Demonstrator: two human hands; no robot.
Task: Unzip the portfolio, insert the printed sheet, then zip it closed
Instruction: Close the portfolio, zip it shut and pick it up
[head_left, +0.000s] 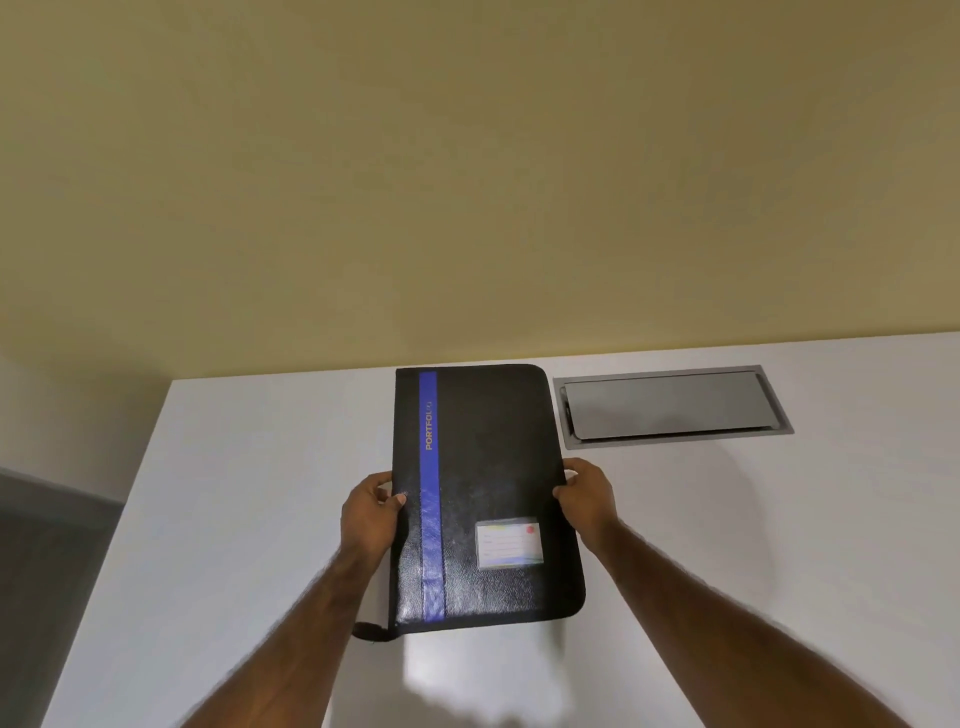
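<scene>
The black leather-look zip portfolio with a blue stripe (483, 499) was held flat-ish above the white counter (727, 545), its far end near the wall and its near end lifted, casting a shadow below it. The left hand (370, 514) gripped the spine-side edge, thumb on the cover and fingers wrapped under; the right hand (584, 493) did the same on the opposite long edge, so both sets of fingers were clamped on the portfolio. It looked fully zipped, with a black strap or zip pull (370, 631) dangling at the near left corner.

No printed sheet was visible anywhere, so the insertion step had nothing in view to work with; it may have lain outside the frame.

With 2 hands occupied holding the edges, neither was free for the zip, and letting go on 1 side in mid-air would probably tip the case. The glossy cover could slide in a light grip. The grey metal recessed cable hatch (672, 405) sat just beside the portfolio's far right corner, where a corner or the zip pull might catch if the case was set down askew.
</scene>
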